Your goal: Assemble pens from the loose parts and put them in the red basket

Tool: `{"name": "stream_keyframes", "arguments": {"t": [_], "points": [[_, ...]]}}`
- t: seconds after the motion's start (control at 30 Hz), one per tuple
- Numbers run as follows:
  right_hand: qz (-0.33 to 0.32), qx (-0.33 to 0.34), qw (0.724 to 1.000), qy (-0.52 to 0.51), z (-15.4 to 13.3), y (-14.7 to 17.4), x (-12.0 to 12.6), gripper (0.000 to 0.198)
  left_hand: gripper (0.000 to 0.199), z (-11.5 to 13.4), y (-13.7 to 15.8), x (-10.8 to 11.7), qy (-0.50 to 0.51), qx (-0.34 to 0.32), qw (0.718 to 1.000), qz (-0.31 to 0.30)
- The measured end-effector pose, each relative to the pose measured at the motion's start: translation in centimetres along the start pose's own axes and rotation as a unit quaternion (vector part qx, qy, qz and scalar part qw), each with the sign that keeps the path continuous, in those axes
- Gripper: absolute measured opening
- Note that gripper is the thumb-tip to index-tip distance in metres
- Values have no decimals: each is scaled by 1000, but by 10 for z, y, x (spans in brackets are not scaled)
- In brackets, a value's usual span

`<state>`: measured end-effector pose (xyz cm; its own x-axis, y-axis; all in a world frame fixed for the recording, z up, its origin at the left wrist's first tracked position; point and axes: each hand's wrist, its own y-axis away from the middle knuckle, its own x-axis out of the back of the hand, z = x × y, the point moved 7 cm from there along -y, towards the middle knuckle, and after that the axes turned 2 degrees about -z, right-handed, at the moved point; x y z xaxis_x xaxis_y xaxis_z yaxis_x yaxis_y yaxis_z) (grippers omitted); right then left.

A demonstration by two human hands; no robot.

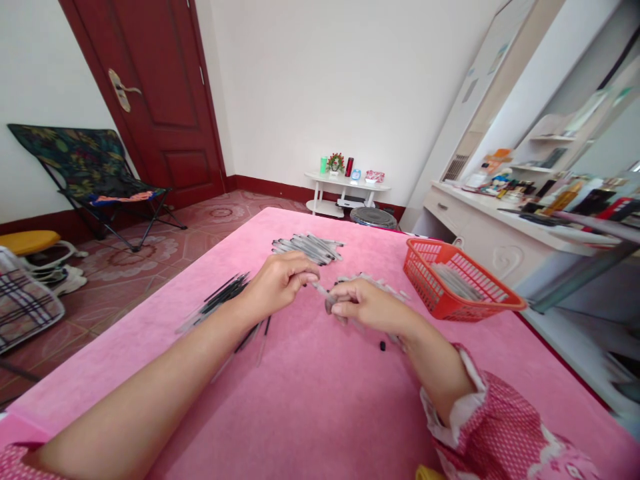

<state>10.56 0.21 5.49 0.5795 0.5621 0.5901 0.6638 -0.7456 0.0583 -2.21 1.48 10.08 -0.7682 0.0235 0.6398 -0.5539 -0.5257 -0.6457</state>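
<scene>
Above the pink-covered table (300,400), a thin translucent pen tube (323,289) spans the gap between my two hands. My left hand (287,280) pinches its left end with closed fingertips. The other end is in the curled fingers of my right hand (364,305), which partly hide it. Dark pen refills (227,291) lie in a bundle beside my left forearm, some of them hidden under it. Beyond the hands is a pile of grey pens (307,249) with dark ends. More pale pen parts (383,285) lie behind my right hand. A small black cap (383,346) rests near my right wrist.
An orange-red basket (420,287) holding clear tubes (457,281) stands at the table's right. Past it is a white dresser (445,208) crowded with bottles. A folding chair (95,167) and a red door (160,100) are at the left, a small white stand (317,179) at the back.
</scene>
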Motion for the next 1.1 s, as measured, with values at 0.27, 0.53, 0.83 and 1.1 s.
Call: {"name": "stream_keyframes", "arguments": {"t": [0.27,0.53,0.83,1.1], "points": [[173,-92,927,321,-6,6,18,14,29,-27,10,-25,-63,215,973,-55],[66,-81,985,138,8,6,19,20,22,-8,11,-28,-84,20,993,-76],[222,-80,889,394,-15,24,54,15,41,-44,22,-34,243,332,909,-69],[293,-164,898,286,19,54,107,21,33,-69,34,-45,514,437,738,24]]}}
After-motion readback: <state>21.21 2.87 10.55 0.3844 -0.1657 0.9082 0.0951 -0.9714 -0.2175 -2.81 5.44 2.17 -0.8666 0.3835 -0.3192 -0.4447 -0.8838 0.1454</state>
